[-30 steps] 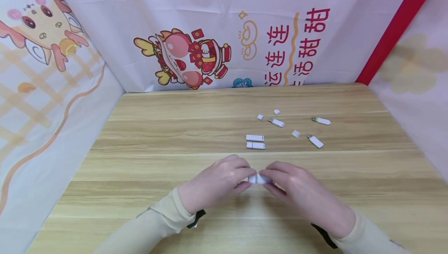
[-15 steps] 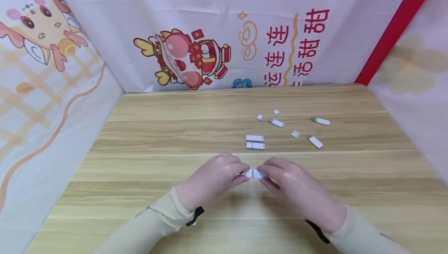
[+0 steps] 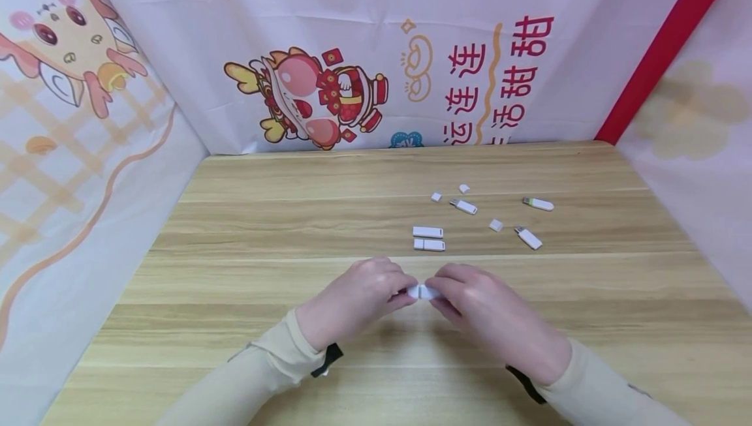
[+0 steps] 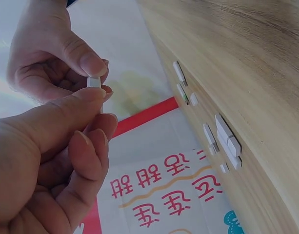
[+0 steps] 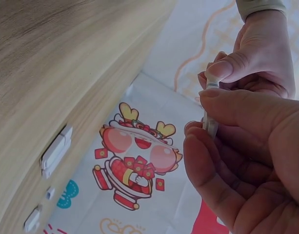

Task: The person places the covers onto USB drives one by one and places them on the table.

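Low over the front of the table, my left hand [image 3: 358,295] pinches the white cap [image 3: 414,291] of a USB stick between thumb and fingers. From the other side my right hand [image 3: 493,308] grips the white USB stick [image 3: 428,291] by its body. Cap and body line up end to end, with a thin seam between them. In the right wrist view the body of the USB stick [image 5: 210,122] shows below the thumb, and the left fingertips cover most of the cap. The left wrist view shows both thumbs close together on the white piece.
Two capped USB sticks [image 3: 429,244] lie side by side just beyond my hands. Farther back are uncapped sticks [image 3: 466,207], including one with a green band [image 3: 539,203], and loose white caps [image 3: 496,225]. Printed cloth [image 3: 352,8] hangs behind the wooden table [image 3: 264,217].
Both hands have shifted slightly left and away from me with the USB stick and cap. The right hand has moved more, so the hands are closer together.
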The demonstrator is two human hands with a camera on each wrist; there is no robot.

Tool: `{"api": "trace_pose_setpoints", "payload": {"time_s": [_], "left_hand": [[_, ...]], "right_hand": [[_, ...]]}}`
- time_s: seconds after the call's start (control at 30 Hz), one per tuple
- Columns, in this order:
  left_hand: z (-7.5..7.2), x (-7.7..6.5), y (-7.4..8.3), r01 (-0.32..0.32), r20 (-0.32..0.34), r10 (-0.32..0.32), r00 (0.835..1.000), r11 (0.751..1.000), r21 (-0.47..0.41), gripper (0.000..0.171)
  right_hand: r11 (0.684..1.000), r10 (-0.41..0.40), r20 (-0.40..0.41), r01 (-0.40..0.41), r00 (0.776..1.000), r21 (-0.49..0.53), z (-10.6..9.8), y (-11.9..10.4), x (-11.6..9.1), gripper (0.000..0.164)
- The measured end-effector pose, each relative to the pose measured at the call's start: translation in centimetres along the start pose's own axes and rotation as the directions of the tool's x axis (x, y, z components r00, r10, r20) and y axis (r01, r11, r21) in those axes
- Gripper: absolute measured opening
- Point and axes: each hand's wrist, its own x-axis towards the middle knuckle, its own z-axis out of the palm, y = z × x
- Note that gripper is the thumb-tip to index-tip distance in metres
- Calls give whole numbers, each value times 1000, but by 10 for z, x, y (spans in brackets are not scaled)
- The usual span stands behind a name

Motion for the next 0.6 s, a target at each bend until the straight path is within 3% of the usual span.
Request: {"api": "trace_pose_setpoints", "payload": {"time_s": [0.27, 0.6], "left_hand": [[3, 2, -4, -24, -19, 24, 1000, 1000, 6, 7], [5, 7, -7, 13, 40, -11, 999, 998, -57, 7]], "right_hand": [[1000, -16, 10, 16, 1000, -23, 2, 2, 2, 21], [1000, 0, 45, 1, 999, -31, 4, 6, 3, 19]]}}
